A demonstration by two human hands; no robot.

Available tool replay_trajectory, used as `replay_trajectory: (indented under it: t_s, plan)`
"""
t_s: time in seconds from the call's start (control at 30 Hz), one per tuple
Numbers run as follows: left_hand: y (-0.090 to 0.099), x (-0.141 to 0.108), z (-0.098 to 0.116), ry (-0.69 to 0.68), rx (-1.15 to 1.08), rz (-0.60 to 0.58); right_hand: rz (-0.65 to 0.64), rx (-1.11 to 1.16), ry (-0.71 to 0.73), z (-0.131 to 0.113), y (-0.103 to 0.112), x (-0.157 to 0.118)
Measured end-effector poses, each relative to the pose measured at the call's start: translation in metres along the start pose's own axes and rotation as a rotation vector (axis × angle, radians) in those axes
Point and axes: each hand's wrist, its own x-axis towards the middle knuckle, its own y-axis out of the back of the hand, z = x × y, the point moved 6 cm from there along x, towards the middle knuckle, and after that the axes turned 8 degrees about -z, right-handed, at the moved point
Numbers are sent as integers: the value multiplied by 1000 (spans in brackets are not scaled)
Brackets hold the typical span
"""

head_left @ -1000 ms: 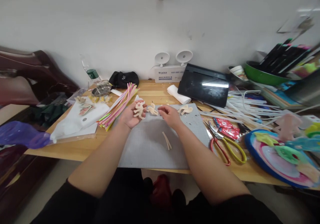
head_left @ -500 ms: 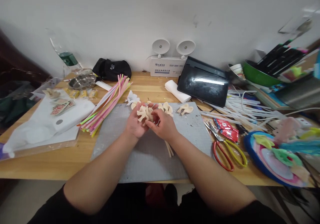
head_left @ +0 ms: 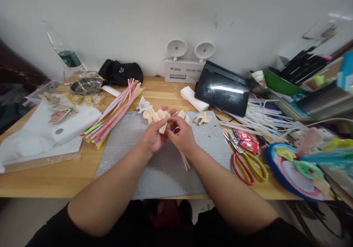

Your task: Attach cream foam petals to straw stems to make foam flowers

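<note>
Over the grey mat (head_left: 168, 184), my left hand (head_left: 153, 138) cups a cream, ruffled, petal-like piece (head_left: 163, 128) between thumb and fingers. My right hand (head_left: 182, 133) pinches the same piece from the right, its fingertips partly hidden. Just behind lie similar cream curled pieces: one on the left (head_left: 148, 115), another beyond my right fingers (head_left: 182, 115), and a separate one on the right (head_left: 203, 118). A white curled piece (head_left: 143, 105) sits at the mat's back left. Thin cream strips (head_left: 185, 161) show below my right hand.
Pink, white and yellow pipe cleaners (head_left: 116, 114) lie in a bundle on the left. Red-and-yellow-handled scissors (head_left: 244, 160) rest right of the mat, near red packets (head_left: 249, 144) and a blue-rimmed round tray (head_left: 271, 166). A black device (head_left: 222, 90) leans at the back.
The cream piece has turned and tilted in my hands, and my left fingers have closed more around it. My right hand stays close against it. The view has shifted slightly.
</note>
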Motion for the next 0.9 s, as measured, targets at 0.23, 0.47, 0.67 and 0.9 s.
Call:
replay_trajectory:
  t_s: [0.23, 0.47, 0.67, 0.9]
  plan:
    - [2, 2, -3, 21, 124, -11, -35, 609, -229, 19, -4, 3]
    - [11, 3, -3, 44, 371, -60, -76, 817, -253, 17, -5, 4]
    - [8, 3, 12, 50, 625, -156, -237, 754, -174, 12, -6, 3]
    - [9, 7, 19, -12, 700, -87, -159, 780, -105, 13, -4, 5]
